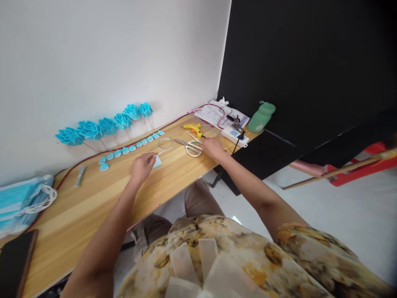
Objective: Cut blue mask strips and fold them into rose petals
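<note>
Head view: my left hand (142, 167) is at the pale blue piece (158, 162) on the table (102, 198); my right hand (213, 148) is beside the scissors (187, 144), near the yellow glue gun (196, 128). Whether either grip is closed, I can't tell.

1. From where I stand, the left hand (142, 169) covers part of a small blue piece (158, 162); whether its fingers grip it, I can't tell.
2. The right hand (213, 147) hides its own fingertips beside the scissors (190, 145), so touching or apart stays unclear.
3. A bagged blue stack (25, 203) runs off the left edge; so does a dark flat slab (15, 260) (phone or tablet, I can't say which).
4. Print on the papers (214, 114) is too small to read.
5. A red object (366, 171) gets cut off at right.
</note>
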Demonstrator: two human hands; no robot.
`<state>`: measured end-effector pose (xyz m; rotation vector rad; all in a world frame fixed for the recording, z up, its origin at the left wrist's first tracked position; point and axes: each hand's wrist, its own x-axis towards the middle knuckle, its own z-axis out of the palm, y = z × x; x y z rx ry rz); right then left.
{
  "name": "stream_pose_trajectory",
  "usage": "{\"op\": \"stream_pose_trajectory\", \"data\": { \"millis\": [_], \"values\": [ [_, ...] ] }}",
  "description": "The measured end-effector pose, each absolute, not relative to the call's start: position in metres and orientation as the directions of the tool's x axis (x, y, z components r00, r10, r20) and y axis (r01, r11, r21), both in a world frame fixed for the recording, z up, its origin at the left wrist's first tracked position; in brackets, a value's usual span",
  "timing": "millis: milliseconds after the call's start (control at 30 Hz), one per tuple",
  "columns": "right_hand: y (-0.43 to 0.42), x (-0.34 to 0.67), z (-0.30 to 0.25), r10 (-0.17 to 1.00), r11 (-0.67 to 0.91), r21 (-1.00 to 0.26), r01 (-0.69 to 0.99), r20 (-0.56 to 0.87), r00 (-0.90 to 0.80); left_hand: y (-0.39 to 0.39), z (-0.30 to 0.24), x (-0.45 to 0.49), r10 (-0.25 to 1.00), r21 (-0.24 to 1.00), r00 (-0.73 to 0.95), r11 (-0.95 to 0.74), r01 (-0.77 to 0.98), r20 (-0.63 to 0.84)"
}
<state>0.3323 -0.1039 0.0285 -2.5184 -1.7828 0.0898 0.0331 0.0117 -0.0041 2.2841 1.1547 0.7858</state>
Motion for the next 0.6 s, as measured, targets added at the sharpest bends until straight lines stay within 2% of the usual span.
{"op": "stream_pose_trajectory", "data": {
  "millis": [200, 333, 400, 500, 533, 600],
  "values": [
    [-0.090, 0.344, 0.017, 0.924, -0.370, -0.071, 0.926, -0.132, 0.358, 0.022, -0.012, 0.010, 0.928, 0.718, 0.303, -0.363, 0.594, 0.218],
    [-0.092, 0.333, 0.016, 0.927, -0.357, -0.071, 0.931, -0.148, 0.344, 0.006, -0.011, 0.021, 0.912, 0.740, 0.317, -0.399, 0.541, 0.261],
    [-0.099, 0.324, 0.014, 0.940, -0.324, -0.071, 0.943, -0.138, 0.313, -0.010, -0.010, 0.036, 0.825, 0.686, 0.446, -0.547, 0.480, 0.346],
    [-0.111, 0.318, 0.010, 0.954, -0.288, -0.071, 0.955, -0.111, 0.279, -0.033, -0.008, 0.065, 0.552, 0.506, 0.722, -0.801, 0.321, 0.416],
    [-0.114, 0.318, 0.010, 0.955, -0.287, -0.068, 0.956, -0.094, 0.280, -0.038, -0.008, 0.075, 0.450, 0.430, 0.794, -0.862, 0.267, 0.409],
    [-0.116, 0.323, 0.009, 0.956, -0.291, -0.063, 0.955, -0.058, 0.288, -0.044, -0.009, 0.090, 0.380, 0.330, 0.849, -0.907, 0.263, 0.367]
  ]
}}
